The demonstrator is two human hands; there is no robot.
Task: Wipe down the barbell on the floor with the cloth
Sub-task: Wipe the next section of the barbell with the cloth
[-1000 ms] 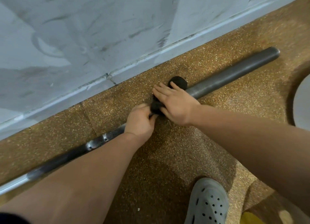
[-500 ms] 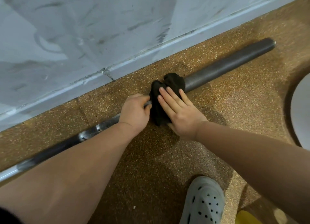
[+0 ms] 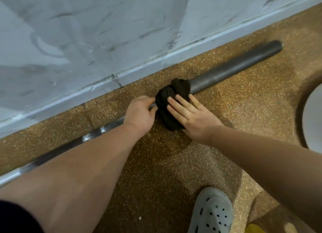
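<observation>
Clearly mid-wipe: the barbell point(image 3: 217, 76) lies on the speckled floor point(image 3: 174, 163) along the wall point(image 3: 104, 32), near left to far right, the dark cloth point(image 3: 174, 93) bunched over it where shaft point(image 3: 95, 132) meets thicker sleeve point(image 3: 244, 63). The left hand point(image 3: 139, 115) curls round the shaft just left of the cloth; the right hand point(image 3: 193, 117) presses flat on it, fingers straight. Which stretches are clean is unclear, so the sleeve and long shaft probably remain.

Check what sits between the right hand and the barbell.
The black cloth, bunched over the barbell; the right hand lies flat on it. Beside it the left hand grips the bar bare. Seen in the head view.
</observation>
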